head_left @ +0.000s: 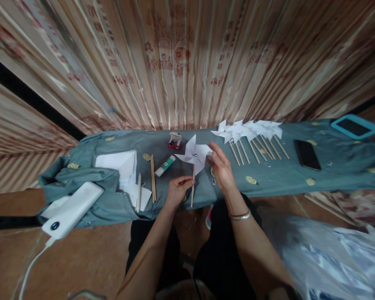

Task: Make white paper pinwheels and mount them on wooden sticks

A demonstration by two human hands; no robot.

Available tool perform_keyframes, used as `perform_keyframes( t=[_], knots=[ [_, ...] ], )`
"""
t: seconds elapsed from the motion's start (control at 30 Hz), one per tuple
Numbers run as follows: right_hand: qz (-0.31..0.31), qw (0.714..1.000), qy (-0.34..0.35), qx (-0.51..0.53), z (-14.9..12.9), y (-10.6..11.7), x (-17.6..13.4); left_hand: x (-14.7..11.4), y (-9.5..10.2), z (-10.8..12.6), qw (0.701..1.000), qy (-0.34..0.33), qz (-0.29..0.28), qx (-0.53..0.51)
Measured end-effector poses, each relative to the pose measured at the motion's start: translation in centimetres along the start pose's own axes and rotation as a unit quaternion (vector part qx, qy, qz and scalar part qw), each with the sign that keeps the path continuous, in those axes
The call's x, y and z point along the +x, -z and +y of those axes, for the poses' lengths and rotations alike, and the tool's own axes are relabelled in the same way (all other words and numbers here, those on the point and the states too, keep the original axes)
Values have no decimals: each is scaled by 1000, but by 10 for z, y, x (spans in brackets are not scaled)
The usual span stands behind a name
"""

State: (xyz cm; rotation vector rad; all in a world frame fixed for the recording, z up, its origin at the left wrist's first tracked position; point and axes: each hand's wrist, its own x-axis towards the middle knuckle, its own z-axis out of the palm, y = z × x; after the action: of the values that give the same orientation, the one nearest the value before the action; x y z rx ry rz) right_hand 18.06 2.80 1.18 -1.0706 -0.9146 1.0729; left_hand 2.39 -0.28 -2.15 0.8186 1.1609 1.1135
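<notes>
A white paper pinwheel with a dark pin at its centre is held up over the front of the cloth-covered table. My left hand is closed, thumb and fingers pinching the pinwheel's wooden stick below the blades. On the other side, my right hand has its fingertips closed on the edge of the right-hand blade. Just left of the pinwheel lie a glue stick and a small open red-and-white box with dark bits inside. Several finished pinwheels lie overlapping in a row to the right.
Wooden sticks, a pencil-like white rod and white paper sheets lie left. A white power bank with a cable sits at the left edge. Rightward are a black phone and a blue-framed tablet. A curtain hangs behind.
</notes>
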Motion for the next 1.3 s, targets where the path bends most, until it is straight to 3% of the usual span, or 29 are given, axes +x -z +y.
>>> perform_keyframes(
  t=[0.63, 0.9, 1.1, 1.3],
  knots=[
    [39, 996, -49, 67, 2, -3, 5, 5, 2, -1, 999, -13, -5, 40],
    [66, 996, -37, 44, -13, 14, 8, 6, 2, -2, 1000, -10, -3, 26],
    [51, 998, -35, 24, -16, 18, 5, 5, 2, -5, 1000, -8, -6, 11],
    [32, 996, -80, 23, -11, 10, 0, 6, 3, -7, 1000, -10, -14, 4]
  ],
)
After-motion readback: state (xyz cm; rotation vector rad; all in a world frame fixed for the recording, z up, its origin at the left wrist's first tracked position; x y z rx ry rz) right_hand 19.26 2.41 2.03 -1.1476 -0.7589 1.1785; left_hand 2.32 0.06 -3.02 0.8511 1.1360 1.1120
